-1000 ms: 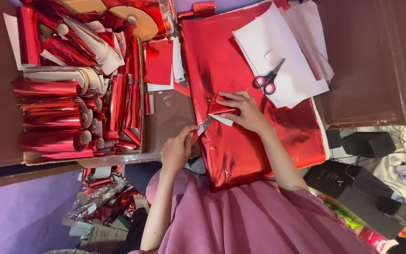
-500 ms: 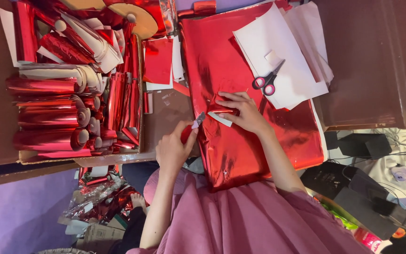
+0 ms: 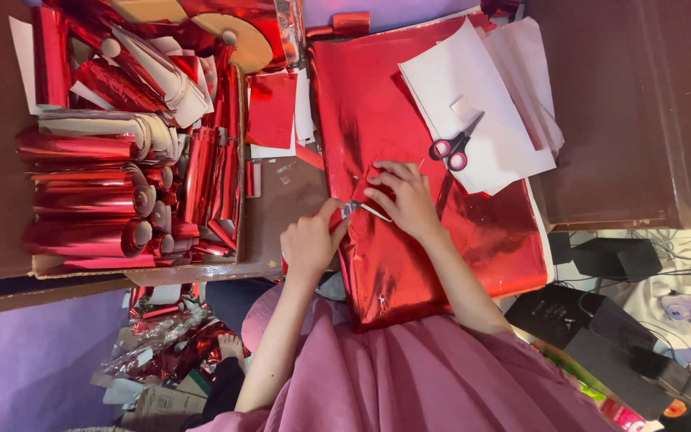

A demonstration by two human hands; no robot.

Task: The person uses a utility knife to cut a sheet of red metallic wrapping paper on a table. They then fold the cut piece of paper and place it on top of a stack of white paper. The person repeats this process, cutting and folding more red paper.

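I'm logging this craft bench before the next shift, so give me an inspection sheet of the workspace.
Surface: brown table, mostly covered.
Job's things: red foil sheet; small blade tool at its edge.
Clutter: box of red foil rolls, white paper sheets, scissors lying on them.
Hands: left hand grips the tool; right hand presses the foil.
Cables: tangle at right.
Surroundings: foil scraps on floor, black cases.

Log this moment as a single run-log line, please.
left hand: grips small blade | right hand: pressing on red foil sheet | scissors: lying on white paper
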